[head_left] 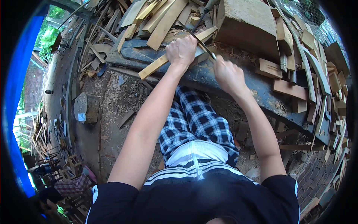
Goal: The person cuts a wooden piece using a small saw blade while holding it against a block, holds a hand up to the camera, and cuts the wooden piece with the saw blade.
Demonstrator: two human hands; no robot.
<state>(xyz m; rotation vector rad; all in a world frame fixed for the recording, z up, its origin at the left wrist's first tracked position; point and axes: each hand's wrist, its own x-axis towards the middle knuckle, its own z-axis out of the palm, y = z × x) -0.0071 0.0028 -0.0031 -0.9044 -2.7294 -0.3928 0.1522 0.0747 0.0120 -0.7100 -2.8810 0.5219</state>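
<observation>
My left hand (181, 51) is closed around a pale wooden strip (153, 67) that lies slantwise over the dark bench (203, 74). In my right hand (229, 74) is the handle end of a long, thin dark tool that looks like a file (197, 38). Its narrow blade crosses over the strip just right of my left knuckles and points away to the far left. Whether blade and wood touch I cannot tell. My left fingertips are hidden under the hand. A short wood piece (200, 58) lies beneath the strip, between my hands.
A big wooden block (248, 28) stands at the far right of the bench. Loose boards (167, 24) are heaped at the far side, near a dark-handled tool (203, 16). Offcuts (291, 89) line the right. A stump (86, 108) stands left; another person (72, 186) is at lower left.
</observation>
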